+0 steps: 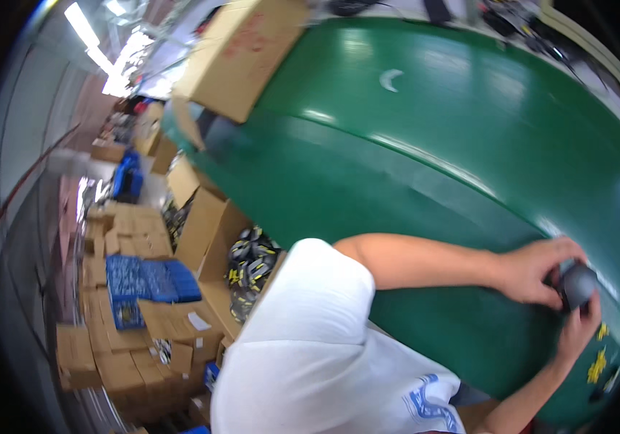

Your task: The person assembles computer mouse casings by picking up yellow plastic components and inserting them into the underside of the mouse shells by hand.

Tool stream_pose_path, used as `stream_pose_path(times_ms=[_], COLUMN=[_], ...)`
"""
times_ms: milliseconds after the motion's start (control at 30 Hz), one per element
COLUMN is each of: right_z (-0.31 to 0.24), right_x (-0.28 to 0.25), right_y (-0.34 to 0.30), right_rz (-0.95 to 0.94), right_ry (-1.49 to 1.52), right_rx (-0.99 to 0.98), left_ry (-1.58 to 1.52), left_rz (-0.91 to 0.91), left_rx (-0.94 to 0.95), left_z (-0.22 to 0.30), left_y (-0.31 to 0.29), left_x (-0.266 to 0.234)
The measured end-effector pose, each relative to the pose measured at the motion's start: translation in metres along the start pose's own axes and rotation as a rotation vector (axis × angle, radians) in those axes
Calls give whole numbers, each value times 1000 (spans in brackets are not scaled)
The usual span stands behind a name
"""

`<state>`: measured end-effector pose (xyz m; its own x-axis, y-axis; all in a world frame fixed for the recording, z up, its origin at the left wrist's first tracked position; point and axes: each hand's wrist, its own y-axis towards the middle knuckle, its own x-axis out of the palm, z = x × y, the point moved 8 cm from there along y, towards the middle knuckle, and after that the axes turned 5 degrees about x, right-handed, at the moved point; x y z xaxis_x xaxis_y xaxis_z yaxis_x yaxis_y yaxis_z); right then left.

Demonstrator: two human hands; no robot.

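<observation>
A dark grey, rounded object (579,285) sits between my two hands above the green table, at the right of the view; its exact kind cannot be made out. My left hand (537,269) reaches across from the white sleeve, its thumb and fingers closed round the object's left side. From below, my right hand (581,325) has its fingers pressed against the lower side of the same object. Small yellow pieces (597,366) lie on the table close to my right wrist. Some fingers are hidden behind the object.
A green-topped table (396,170) spans the view, with a white crescent-shaped piece (391,79) on it. A large cardboard box (245,58) stands at its far left corner. Left of the table, an open carton (212,231) holds black-and-yellow items (250,271); stacked cartons (118,362) stand beyond.
</observation>
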<state>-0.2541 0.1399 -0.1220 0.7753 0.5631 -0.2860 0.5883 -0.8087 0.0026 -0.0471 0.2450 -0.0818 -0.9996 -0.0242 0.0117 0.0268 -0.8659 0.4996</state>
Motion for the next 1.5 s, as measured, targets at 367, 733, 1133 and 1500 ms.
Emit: stream_pose_path(times_ms=[367,733,1133,1500], right_z=[-96,-102,-100,-105], right_x=[41,48,53,51], right_y=[8,0,-3,-2], right_rz=[-27,-28,-49,55], right_ry=[74,-156,-267,-347], right_rx=[-283,-354,-297,-344], left_ry=[-443,-270,-42,-119], left_rz=[-17,-107,-144,-96], left_rx=[-393,-241,-155,-160], left_z=[-17,-11,-10,-11], left_y=[-16,-15,-19,-17], left_x=[-25,-11,-8,-14])
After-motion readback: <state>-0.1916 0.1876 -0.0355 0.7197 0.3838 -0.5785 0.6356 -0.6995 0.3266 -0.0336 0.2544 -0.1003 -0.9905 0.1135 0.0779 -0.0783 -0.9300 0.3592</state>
